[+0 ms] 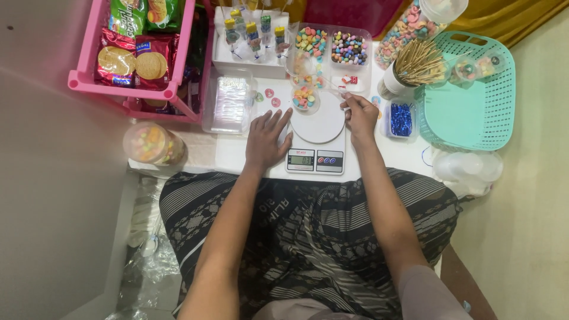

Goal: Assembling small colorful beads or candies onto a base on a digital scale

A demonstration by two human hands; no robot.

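A white kitchen scale [316,148] with a round platform is set on a low white table [237,155] in front of the seated person, whose patterned dark cloth [308,237] fills the lower part of the view. The left hand [268,139] is laid flat with fingers spread on the table, its fingertips touching the left edge of the scale; nothing is gripped by it. The right hand [360,114] is closed in a pinch at the right rim of the platform, and a thin clear stick [332,89] appears to be held in it, reaching toward a small clear cup of coloured candy [305,98] that stands at the far edge of the platform. Behind the scale, a clear divided tray of pastel and dark candies [332,50] is seen, and to its left a white box with small filled bottles [252,38]. A clear lidded container [228,101] is placed left of the scale, beside a pink rack of biscuit packets [133,56]. A round tub of coloured sweets [151,143] sits at the table's left edge. To the right, a cup of wooden skewers [415,68], a small box of blue glitter-like pieces [401,120] and a mint-green basket [474,112] are found, the blue box lying just beside the right hand.
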